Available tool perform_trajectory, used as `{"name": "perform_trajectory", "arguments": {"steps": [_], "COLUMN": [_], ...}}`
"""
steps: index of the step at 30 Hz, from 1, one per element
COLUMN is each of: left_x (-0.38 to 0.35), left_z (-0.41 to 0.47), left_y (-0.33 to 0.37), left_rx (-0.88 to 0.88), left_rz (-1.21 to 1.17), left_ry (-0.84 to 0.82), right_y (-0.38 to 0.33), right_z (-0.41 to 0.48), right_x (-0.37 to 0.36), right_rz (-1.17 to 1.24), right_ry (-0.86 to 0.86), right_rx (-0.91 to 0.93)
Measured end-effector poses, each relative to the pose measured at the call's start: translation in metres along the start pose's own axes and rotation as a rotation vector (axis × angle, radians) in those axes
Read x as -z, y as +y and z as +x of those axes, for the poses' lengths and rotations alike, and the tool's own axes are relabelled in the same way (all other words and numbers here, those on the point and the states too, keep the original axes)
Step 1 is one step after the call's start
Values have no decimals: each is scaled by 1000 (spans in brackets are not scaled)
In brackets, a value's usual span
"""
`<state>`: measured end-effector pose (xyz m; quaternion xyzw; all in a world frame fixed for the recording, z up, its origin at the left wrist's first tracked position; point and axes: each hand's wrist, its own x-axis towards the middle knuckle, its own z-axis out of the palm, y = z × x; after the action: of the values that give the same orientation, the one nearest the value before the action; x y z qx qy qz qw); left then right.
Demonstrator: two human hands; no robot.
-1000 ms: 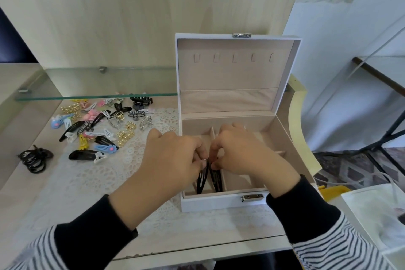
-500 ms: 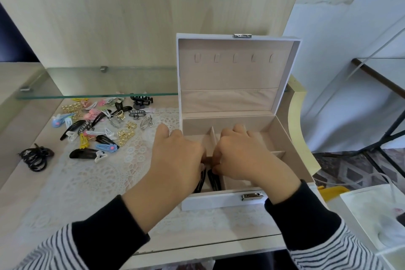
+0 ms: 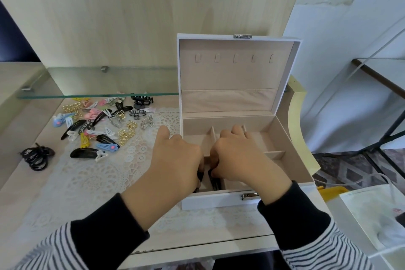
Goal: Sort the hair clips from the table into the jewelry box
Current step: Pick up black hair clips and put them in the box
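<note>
Two black clips point(image 3: 215, 182), higher a second ago, now lie low in the jewelry box's point(image 3: 219, 203) near-left slots, each pinched by curled fingers of the left hand point(image 3: 175, 164) and right hand point(image 3: 238, 160); release looks next.

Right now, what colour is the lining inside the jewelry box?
Pale beige inside the white jewelry box; clearest in the head view.

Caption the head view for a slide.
The left hand and right hand hold black clips in the open jewelry box; unsorted clips lie alongside.
</note>
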<state>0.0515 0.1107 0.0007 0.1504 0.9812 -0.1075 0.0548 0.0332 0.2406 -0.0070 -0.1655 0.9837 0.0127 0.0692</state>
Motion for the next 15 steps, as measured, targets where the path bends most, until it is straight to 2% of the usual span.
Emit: {"name": "perform_trajectory", "arguments": {"steps": [7,15], "left_x": [-5,-8], "left_z": [0,-3], "left_y": [5,8], "left_rx": [44,60], "left_rz": [-24,-53], "left_ry": [40,79], "right_y": [2,11], "right_z": [-2,-4], "right_x": [2,14], "right_rz": [39,222], "right_ry": [20,16], "right_rx": [-9,-23]}}
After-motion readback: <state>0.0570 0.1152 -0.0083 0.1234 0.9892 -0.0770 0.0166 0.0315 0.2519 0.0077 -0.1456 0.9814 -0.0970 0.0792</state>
